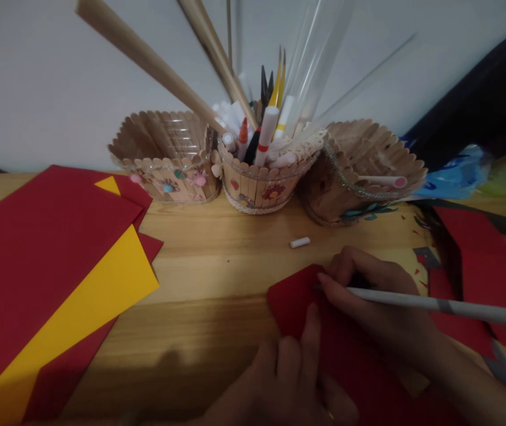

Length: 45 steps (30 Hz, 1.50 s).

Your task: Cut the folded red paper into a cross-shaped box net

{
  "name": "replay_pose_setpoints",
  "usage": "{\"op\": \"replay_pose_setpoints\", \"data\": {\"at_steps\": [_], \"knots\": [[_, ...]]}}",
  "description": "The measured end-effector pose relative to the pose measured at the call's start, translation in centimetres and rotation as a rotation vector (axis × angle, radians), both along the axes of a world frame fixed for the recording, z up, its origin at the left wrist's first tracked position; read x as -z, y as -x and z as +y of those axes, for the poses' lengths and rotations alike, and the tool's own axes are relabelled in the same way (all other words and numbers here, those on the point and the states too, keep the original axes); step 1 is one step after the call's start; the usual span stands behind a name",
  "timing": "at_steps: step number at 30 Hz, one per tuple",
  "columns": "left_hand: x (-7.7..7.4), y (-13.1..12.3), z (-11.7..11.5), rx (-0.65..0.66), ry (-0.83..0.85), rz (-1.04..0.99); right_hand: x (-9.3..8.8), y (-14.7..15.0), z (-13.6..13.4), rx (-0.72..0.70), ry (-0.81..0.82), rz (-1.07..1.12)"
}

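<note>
A piece of red paper [295, 302] lies on the wooden table at the lower right of centre. My right hand [368, 284] is closed around a long, pale pencil [439, 305], its tip touching the paper near the upper end. Below it, my left hand [288, 373] rests on the same paper, index finger stretched out and pressing near the pencil tip, the other fingers partly curled. A ring shows on one left finger. Behind the paper lies a small white cap [300, 242].
Three craft-stick baskets, left [181, 183], middle [257, 186] and right [337, 201], stand along the wall; the middle one holds markers, tweezers and sticks. Red sheets [48, 248] and yellow sheets [102, 290] lie at left. Red scraps [492, 266] and a blue plastic bag [457, 174] are at right.
</note>
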<state>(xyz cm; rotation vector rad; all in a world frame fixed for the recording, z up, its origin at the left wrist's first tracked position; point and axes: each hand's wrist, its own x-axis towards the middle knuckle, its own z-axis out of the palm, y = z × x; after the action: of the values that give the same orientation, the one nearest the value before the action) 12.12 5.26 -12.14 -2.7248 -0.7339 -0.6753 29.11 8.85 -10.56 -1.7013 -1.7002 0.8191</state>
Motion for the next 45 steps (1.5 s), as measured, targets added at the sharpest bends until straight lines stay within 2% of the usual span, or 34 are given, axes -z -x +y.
{"op": "replay_pose_setpoints", "data": {"at_steps": [11, 20, 27, 38, 43, 45], "knots": [[-0.25, -0.02, 0.31, 0.012, -0.013, 0.000, 0.34, -0.25, -0.18, 0.041, -0.052, 0.062], [-0.14, -0.09, 0.27, 0.012, -0.013, -0.025, 0.04, -0.17, -0.20, 0.018, 0.012, 0.058], [-0.10, 0.09, 0.01, 0.013, 0.007, 0.039, 0.24, -0.21, -0.11, 0.007, 0.012, 0.008], [0.30, -0.48, -0.25, -0.054, 0.003, -0.095, -0.11, -0.09, -0.16, 0.025, -0.018, 0.017], [-0.06, -0.07, 0.04, 0.035, 0.001, 0.021, -0.02, -0.16, -0.13, 0.047, -0.033, 0.064], [0.04, -0.04, -0.03, 0.009, 0.014, -0.007, -0.01, -0.16, -0.17, 0.047, -0.028, 0.049]]}}
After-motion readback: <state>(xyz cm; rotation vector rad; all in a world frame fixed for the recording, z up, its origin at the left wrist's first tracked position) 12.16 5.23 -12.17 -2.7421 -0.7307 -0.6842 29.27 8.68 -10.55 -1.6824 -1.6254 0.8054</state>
